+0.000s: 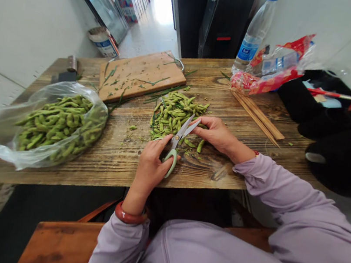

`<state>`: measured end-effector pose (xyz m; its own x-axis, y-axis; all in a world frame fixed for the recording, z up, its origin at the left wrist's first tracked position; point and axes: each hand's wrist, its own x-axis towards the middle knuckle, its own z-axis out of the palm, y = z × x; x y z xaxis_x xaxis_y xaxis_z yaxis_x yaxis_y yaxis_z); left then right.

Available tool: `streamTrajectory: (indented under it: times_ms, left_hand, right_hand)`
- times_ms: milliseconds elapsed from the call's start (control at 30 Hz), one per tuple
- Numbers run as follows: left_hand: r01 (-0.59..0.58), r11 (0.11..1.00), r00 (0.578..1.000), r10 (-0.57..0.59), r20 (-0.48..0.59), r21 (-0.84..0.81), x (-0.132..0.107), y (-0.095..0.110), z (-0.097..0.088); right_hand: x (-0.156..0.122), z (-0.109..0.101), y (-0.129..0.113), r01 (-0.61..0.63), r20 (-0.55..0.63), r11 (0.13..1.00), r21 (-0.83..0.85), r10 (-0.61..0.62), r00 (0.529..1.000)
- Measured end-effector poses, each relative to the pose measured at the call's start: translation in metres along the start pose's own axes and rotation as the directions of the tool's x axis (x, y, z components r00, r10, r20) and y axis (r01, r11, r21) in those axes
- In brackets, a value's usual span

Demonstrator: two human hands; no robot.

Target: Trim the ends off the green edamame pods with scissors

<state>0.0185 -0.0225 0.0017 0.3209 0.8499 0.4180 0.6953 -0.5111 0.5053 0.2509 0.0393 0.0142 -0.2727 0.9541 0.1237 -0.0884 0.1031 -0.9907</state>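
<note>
My left hand [151,168] is closed round the pale green handle of a pair of scissors [182,133], whose blades are slightly apart and point up and right. My right hand [216,133] sits at the blade tips, fingers pinched on a green bean pod that is mostly hidden. Just beyond the blades, a loose pile of green pods [174,109] lies on the wooden table [115,157]. Single pods and cut bits lie by my right hand. A clear plastic bag [57,125] full of pods rests at the left.
A wooden cutting board [139,73] with green scraps lies behind the pile. Wooden chopsticks [258,116], a red-and-clear snack bag [271,66] and a water bottle [256,29] stand at the back right. Black containers [323,114] are at the right edge. A wooden bench [60,241] is below me.
</note>
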Motion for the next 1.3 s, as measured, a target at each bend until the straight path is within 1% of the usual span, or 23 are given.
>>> streamTrajectory:
  times_ms: [233,467,567,633,733,833,933,1067,1167,1233,1300]
  left_hand:
    - [-0.002,1.000,1.000,0.002,0.006,0.000,0.000,0.001,0.001]
    - [-0.006,0.998,1.000,0.005,0.017,0.061,-0.001,0.000,0.001]
    - [0.022,0.999,1.000,-0.022,0.008,0.026,-0.001,0.000,0.001]
    - [0.067,0.998,0.997,-0.067,-0.026,-0.019,0.000,0.001,0.000]
    - [0.133,0.989,0.986,-0.138,-0.089,-0.068,0.000,0.002,-0.002]
    - [0.152,0.985,0.982,-0.160,-0.102,-0.078,-0.001,0.001,-0.002]
    - [0.149,0.985,0.983,-0.157,-0.100,-0.084,-0.002,0.000,-0.001]
    - [0.125,0.989,0.985,-0.134,-0.111,-0.085,-0.003,-0.001,-0.001]
    - [0.110,0.991,0.988,-0.117,-0.096,-0.078,-0.003,-0.001,-0.001]
    - [0.105,0.992,0.990,-0.111,-0.091,-0.070,-0.002,0.000,-0.001]
    - [0.103,0.993,0.990,-0.108,-0.089,-0.061,-0.002,0.000,-0.001]
  right_hand:
    - [0.000,0.000,-0.001,0.030,0.015,0.998,-0.048,-0.030,0.999]
    - [-0.001,0.001,-0.002,0.023,0.013,0.995,-0.098,-0.021,1.000]
    - [-0.001,0.004,-0.004,0.011,-0.001,0.996,-0.094,-0.011,1.000]
    - [0.000,0.003,-0.005,-0.041,-0.027,0.998,-0.042,0.040,0.999]
    - [0.003,-0.004,-0.009,-0.138,-0.038,0.978,0.159,0.145,0.989]
    - [0.005,-0.016,-0.015,-0.133,-0.057,0.934,0.332,0.161,0.985]
    - [0.006,-0.028,-0.020,-0.143,-0.076,0.921,0.363,0.182,0.980]
    - [0.007,-0.040,-0.022,-0.183,-0.091,0.952,0.246,0.211,0.973]
    - [0.004,-0.044,-0.026,-0.150,-0.091,0.983,0.104,0.159,0.983]
    - [0.001,-0.044,-0.029,-0.103,-0.020,0.993,-0.056,0.102,0.995]
    - [-0.001,-0.043,-0.032,-0.039,0.121,0.976,-0.215,0.066,0.990]
